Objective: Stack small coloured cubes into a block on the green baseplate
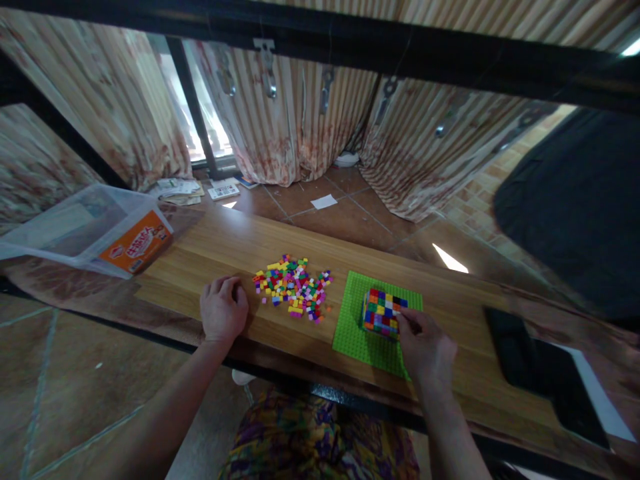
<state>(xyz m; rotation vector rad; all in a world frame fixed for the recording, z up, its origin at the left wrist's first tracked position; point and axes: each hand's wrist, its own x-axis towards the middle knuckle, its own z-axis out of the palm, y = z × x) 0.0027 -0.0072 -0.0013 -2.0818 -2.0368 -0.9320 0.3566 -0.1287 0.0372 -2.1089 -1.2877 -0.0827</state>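
Observation:
A green baseplate (359, 333) lies on the wooden table (215, 250), and a multicoloured cube of small bricks (381, 311) stands on it. My right hand (425, 347) touches the cube's right side, fingers pinched against its top edge; whether a brick is between them I cannot make out. A heap of loose coloured bricks (294, 287) lies left of the baseplate. My left hand (223, 308) rests on the table just left of the heap, fingers curled under, with nothing visible in it.
A clear plastic box with an orange label (95, 230) sits at the table's left end. A black tablet-like object (543, 373) lies at the right. Curtains, papers and a tiled floor lie beyond the table. A dark beam crosses overhead.

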